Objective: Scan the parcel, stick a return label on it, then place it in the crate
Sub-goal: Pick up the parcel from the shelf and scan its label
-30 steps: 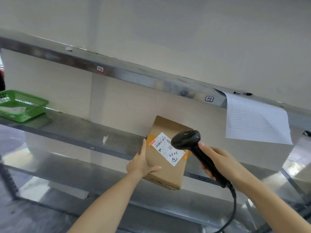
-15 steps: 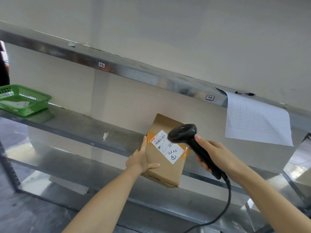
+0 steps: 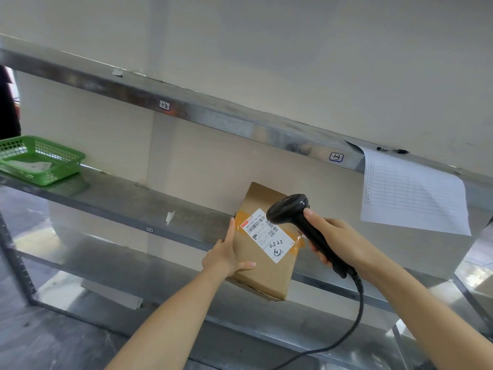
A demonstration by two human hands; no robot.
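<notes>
Parcel (image 3: pixel 266 276) is a small brown cardboard box held up in the air in front of the middle shelf (image 3: pixel 128 198), not resting on it. It's tilted, with the label face toward the camera. Left hand (image 3: pixel 226 259) has the grip on the parcel's left edge: thumb across the front face, index finger straight up along the side, other fingers hidden behind. Right hand (image 3: pixel 338 241) has its grip wrapped round the handle of a black barcode scanner (image 3: pixel 289 208), thumb up near the neck. The scanner head sits over the top right corner of the white shipping label (image 3: pixel 266 237) and covers the end of the barcode; can't tell whether it touches. The label has "0325" and a circled 4 handwritten on it, and orange tape (image 3: pixel 241 217) runs under it. The scanner cable (image 3: pixel 356 313) loops down and out at the frame bottom. A green mesh basket (image 3: pixel 62 166) sits far left on the same shelf, well apart from the parcel, with a white sheet inside. A lined paper sheet (image 3: pixel 416 193) hangs from the upper shelf (image 3: pixel 226 121) on the right, with a pen (image 3: pixel 392 150) lying above it. Small tags (image 3: pixel 164 105) are stuck on the upper shelf's edge.
</notes>
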